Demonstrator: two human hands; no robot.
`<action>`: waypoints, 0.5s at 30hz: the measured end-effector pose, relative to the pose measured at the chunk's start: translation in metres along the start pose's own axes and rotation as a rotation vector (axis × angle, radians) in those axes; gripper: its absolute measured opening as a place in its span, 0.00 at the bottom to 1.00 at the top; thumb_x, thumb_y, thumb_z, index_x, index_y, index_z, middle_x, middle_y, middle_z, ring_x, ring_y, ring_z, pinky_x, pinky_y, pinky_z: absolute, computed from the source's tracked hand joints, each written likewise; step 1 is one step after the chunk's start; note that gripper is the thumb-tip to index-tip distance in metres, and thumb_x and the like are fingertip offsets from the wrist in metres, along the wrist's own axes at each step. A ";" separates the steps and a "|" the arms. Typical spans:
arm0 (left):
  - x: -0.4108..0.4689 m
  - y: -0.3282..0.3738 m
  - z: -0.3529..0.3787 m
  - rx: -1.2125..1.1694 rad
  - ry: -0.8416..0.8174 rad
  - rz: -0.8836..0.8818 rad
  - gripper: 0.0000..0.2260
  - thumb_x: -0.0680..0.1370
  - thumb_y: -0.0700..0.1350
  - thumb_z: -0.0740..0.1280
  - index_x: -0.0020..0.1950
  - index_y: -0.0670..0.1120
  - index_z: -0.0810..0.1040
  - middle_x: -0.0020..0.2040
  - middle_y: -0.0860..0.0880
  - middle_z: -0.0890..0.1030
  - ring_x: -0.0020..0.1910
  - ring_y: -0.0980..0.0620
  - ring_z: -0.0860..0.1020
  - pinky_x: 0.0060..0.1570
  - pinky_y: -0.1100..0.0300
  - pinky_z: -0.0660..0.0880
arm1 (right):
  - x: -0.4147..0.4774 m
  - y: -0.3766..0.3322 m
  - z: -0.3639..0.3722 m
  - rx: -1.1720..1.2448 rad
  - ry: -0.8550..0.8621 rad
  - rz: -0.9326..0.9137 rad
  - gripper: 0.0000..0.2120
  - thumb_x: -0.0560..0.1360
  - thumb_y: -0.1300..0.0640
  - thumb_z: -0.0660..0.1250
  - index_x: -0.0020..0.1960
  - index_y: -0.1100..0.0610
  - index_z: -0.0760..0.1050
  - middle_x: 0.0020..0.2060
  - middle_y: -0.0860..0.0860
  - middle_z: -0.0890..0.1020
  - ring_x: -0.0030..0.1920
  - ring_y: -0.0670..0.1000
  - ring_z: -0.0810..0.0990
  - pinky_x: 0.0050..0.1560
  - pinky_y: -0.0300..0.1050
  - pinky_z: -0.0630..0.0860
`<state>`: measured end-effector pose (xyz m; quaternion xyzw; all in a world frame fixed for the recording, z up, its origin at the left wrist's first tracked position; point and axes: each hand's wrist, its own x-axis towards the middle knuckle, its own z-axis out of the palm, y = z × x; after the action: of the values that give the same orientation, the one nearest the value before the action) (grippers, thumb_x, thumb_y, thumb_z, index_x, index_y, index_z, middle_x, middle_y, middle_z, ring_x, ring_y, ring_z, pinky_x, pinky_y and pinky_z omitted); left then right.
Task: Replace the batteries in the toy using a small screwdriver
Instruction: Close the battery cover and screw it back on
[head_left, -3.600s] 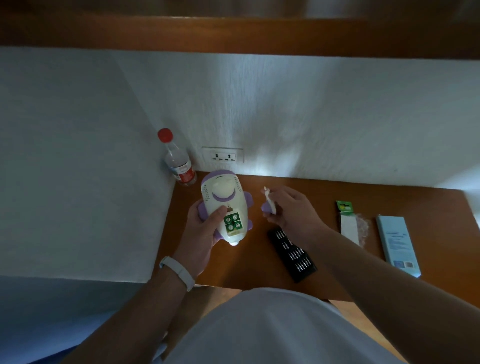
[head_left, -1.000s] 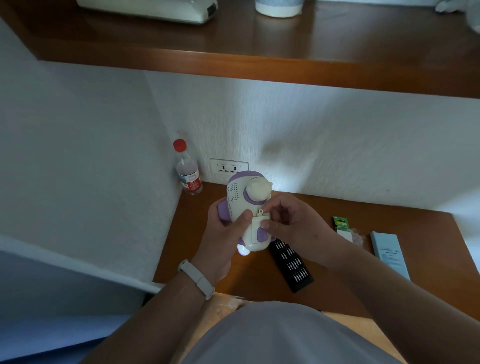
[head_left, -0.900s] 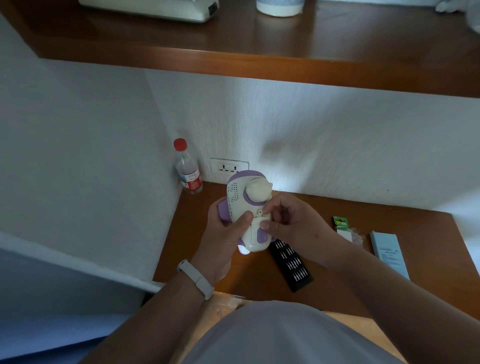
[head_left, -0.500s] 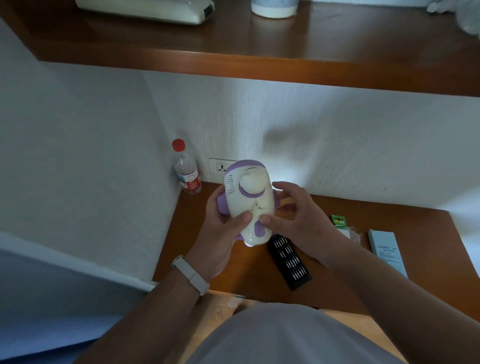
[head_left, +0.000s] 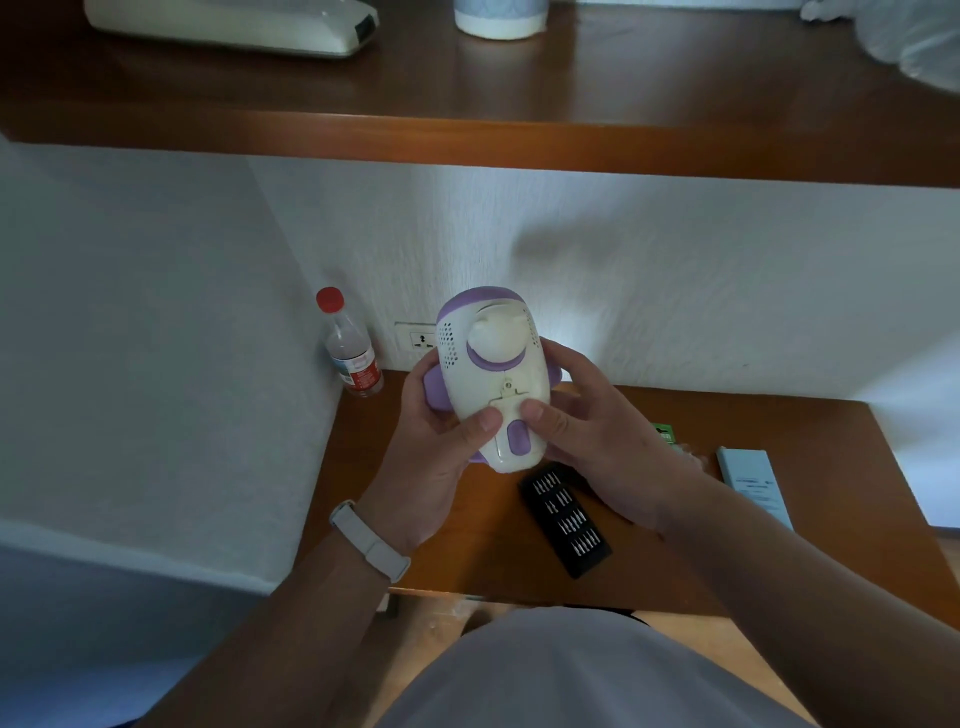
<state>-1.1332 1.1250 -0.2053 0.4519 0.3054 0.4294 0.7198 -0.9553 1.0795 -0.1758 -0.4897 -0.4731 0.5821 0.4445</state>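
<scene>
The single camera rides on my head, wide-angle, looking forward and down at the wooden desk (head_left: 467, 561) and the wall corner (head_left: 288, 270) at its far left. It is near enough that my left hand (head_left: 431, 457) and right hand (head_left: 597, 447), gripping the toy (head_left: 493, 374), sit mid-frame; the shelf (head_left: 519, 145) spans the top, my torso (head_left: 571, 675) the bottom.

Nothing written here can be read. The red label (head_left: 362, 372) on the bottle (head_left: 347, 343) carries pale print, too small and blurred to make out. The pale blue box (head_left: 753, 483) on the table (head_left: 831, 452) shows a few dark printed lines near its middle, illegible. The green pack (head_left: 664, 434) near it bears markings just as unreadable.
</scene>
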 end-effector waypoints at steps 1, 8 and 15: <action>0.001 0.000 -0.001 0.025 0.004 0.010 0.42 0.70 0.46 0.79 0.78 0.45 0.60 0.68 0.40 0.75 0.67 0.41 0.77 0.56 0.49 0.81 | 0.001 0.000 0.000 -0.002 0.010 -0.002 0.33 0.72 0.42 0.75 0.72 0.40 0.65 0.61 0.51 0.82 0.62 0.55 0.81 0.63 0.61 0.77; 0.007 0.000 -0.001 0.078 0.036 0.027 0.36 0.71 0.43 0.74 0.77 0.46 0.62 0.66 0.43 0.77 0.66 0.43 0.78 0.54 0.49 0.81 | 0.004 0.000 0.000 -0.029 0.054 -0.017 0.34 0.70 0.42 0.74 0.72 0.41 0.65 0.61 0.51 0.82 0.61 0.54 0.81 0.62 0.59 0.78; 0.011 -0.004 -0.003 0.081 0.072 -0.020 0.38 0.70 0.45 0.76 0.76 0.48 0.63 0.67 0.43 0.77 0.66 0.42 0.78 0.58 0.45 0.80 | 0.013 0.006 -0.006 -0.004 0.013 0.032 0.32 0.71 0.43 0.76 0.70 0.40 0.65 0.61 0.50 0.82 0.61 0.54 0.81 0.62 0.58 0.78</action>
<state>-1.1288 1.1353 -0.2106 0.4617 0.3530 0.4254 0.6937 -0.9516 1.0920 -0.1838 -0.5018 -0.4635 0.5849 0.4373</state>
